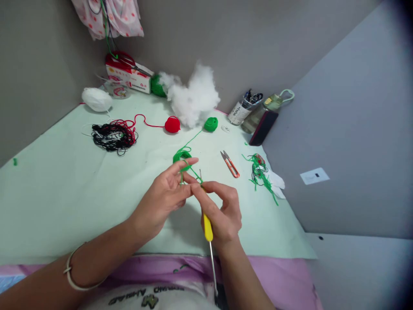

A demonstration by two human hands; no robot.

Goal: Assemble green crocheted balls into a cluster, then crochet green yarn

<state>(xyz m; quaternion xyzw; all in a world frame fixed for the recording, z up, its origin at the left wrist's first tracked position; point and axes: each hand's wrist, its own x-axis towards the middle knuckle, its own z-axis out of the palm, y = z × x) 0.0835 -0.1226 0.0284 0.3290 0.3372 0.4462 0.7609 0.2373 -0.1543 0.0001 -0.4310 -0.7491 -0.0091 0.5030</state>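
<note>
My right hand [222,211] is closed on a crochet hook [208,228] with a yellow handle; its metal tip points up and away from me. Green yarn [194,171] runs over the raised fingers of my left hand [164,193] to the hook. My left thumb and a finger pinch by the hook's tip, where a small bit of green yarn sits, mostly hidden by fingertips. Just beyond my left fingers lies a loose coil of green yarn [181,155], and a strand leads from it to a small green yarn ball [211,124].
Orange thread snips [230,164] lie right of my hands. Yarn scraps [260,172] are farther right, tangled black and red yarn [112,135] left. A red ball [172,125], white stuffing [195,94], a white ball [97,100], a pen cup [240,111] and a phone [263,128] stand behind.
</note>
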